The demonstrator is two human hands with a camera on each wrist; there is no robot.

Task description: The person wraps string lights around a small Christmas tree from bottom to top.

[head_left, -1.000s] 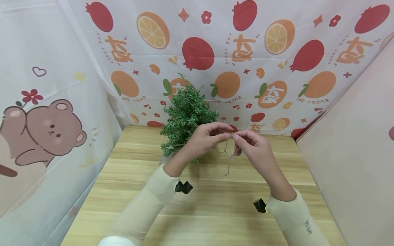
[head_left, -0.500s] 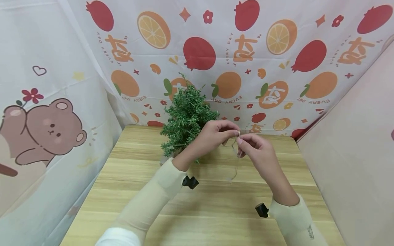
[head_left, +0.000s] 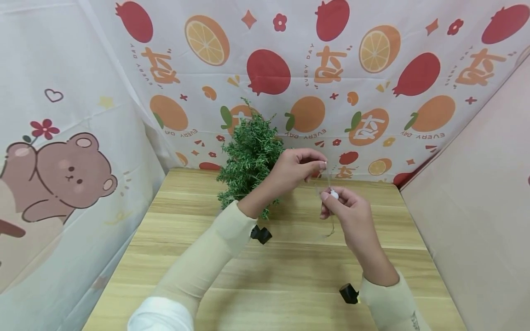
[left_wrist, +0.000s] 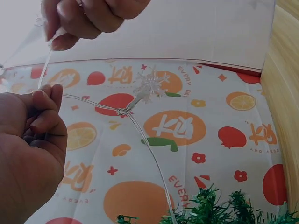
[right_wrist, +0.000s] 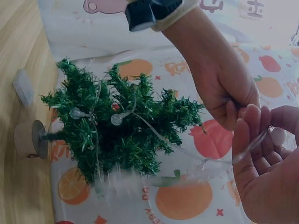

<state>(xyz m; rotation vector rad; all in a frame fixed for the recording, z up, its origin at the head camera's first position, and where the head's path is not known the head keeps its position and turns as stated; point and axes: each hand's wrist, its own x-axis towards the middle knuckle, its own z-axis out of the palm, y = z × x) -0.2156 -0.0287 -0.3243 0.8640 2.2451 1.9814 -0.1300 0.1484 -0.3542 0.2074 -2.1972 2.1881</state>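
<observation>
Bare left hand (head_left: pixel 291 172) and right hand (head_left: pixel 348 209) raised over the desk (head_left: pixel 290 276), right of the small artificial pine tree (head_left: pixel 250 154). Left thumb and forefinger pinched together on the clear wire of the light string (left_wrist: pixel 156 161); right hand's fingers curled on the same string, near a round white bulb (right_wrist: pixel 279 136). A short span of wire runs between the two hands.

Fingertip grip probably chosen because the wire is thin and flexible; holding two points apart likely keeps that span straight and free of tangles. Tree stands upright on its round wooden base (right_wrist: pixel 29 139), which presumably keeps it steady. Part of the string lies among the branches, a clear bulb (right_wrist: pixel 117 119) showing there; snowflake light (left_wrist: pixel 152 86) hangs off the loose run beyond the left hand.

Hard to make out: tree base hidden behind the left forearm in the head view; a light streaked by blur in the right wrist view; right hand cut off at the edge there. Whether the right fingers press the white bulb or only its wire: cannot tell. Pale block (right_wrist: pixel 22 87) beside the base: not identifiable.
</observation>
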